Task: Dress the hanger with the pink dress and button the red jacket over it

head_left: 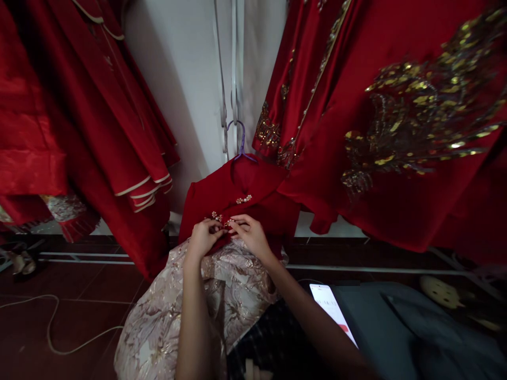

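Note:
A red jacket point(204, 195) hangs in front of me on a purple hanger point(242, 148). Beaded clasps sit on its front: one clasp point(244, 199) lies above my hands, and a cluster of pale beads point(216, 216) shows beside my left fingers. My left hand point(203, 240) pinches the jacket front, fingertips together. Opposite it, my right hand point(252, 238) pinches a small gold clasp point(227, 224). The fingertips of both hands nearly meet there, and they partly hide the clasp. Pale floral brocade fabric point(158, 316) spreads beneath my wrists and over my lap.
Red garments point(99, 116) hang on the left, and a red garment with gold sequins point(420, 105) hangs on the right. A lit phone point(332, 311) lies at my right on a grey-blue surface point(368, 316). A pale cable point(53, 327) crosses the tiled floor.

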Motion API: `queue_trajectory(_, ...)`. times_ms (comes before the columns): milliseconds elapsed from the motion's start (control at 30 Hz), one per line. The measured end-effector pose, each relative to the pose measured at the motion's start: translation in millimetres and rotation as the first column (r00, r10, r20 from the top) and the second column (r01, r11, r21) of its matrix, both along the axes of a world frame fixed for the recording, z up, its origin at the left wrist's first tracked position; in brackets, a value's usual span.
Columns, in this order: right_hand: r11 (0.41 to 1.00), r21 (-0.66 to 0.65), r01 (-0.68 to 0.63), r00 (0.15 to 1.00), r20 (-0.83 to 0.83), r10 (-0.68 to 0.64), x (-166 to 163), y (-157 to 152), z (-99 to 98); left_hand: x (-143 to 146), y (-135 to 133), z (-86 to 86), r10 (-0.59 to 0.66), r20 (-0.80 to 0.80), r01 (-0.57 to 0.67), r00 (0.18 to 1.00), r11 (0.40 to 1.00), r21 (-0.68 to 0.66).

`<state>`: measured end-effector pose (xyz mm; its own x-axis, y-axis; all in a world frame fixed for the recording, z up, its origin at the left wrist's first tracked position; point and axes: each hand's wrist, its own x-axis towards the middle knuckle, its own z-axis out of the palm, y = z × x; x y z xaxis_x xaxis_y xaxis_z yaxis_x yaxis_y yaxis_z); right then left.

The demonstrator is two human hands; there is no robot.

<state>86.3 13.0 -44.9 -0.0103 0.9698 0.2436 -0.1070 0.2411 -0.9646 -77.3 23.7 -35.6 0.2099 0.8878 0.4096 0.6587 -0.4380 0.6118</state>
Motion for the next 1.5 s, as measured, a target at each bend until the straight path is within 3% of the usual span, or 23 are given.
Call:
queue_trajectory(333, 0.997, 0.054, 0.061, 0.986, 0.151, -0.068, 6, 4, -7.0, 2, -10, 12.4, -0.050, 0.099, 0.067, 0.994, 0.982, -0.179)
queue_trajectory(533, 1.000, 0.014, -0.028, 0.985, 0.169, 0.025, 6, 4, -6.1, -4, -3, 1.0, -0.045, 0.141, 0.076, 0.989, 0.971, -0.227)
queue_trajectory(700, 0.995, 0.100, 0.030, 0.949, 0.309, -0.060, -2, 0, -11.7, -6, -1, -3.9, -0.046, 0.182, 0.099, 0.982, 0.950, -0.295)
queue_trajectory(833, 0.961, 0.253, 0.113, 0.888, 0.409, -0.212, -9, -4, -17.0, -6, -4, 1.0, -0.040, 0.128, 0.075, 0.991, 0.957, -0.281)
queue_trajectory(933, 0.948, 0.291, 0.129, 0.864, 0.436, -0.251, -11, -4, -22.0, -6, -6, 2.8, -0.050, 0.081, 0.068, 0.995, 0.968, -0.243)
queue_trajectory(1067, 0.941, 0.307, 0.140, 0.844, 0.461, -0.276, -12, -2, -29.9, -7, -5, 2.1, -0.088, 0.015, 0.089, 0.996, 0.975, -0.203)
queue_trajectory(1233, 0.941, 0.306, 0.145, 0.828, 0.483, -0.285, -16, -4, -36.1, -13, -5, 2.9, -0.044, -0.101, 0.023, 0.994, 0.981, -0.194)
queue_trajectory(1500, 0.956, 0.288, 0.055, 0.825, 0.527, -0.206, -12, 1, -37.2, -13, -5, 0.5, -0.038, -0.089, 0.016, 0.995, 0.972, -0.235)
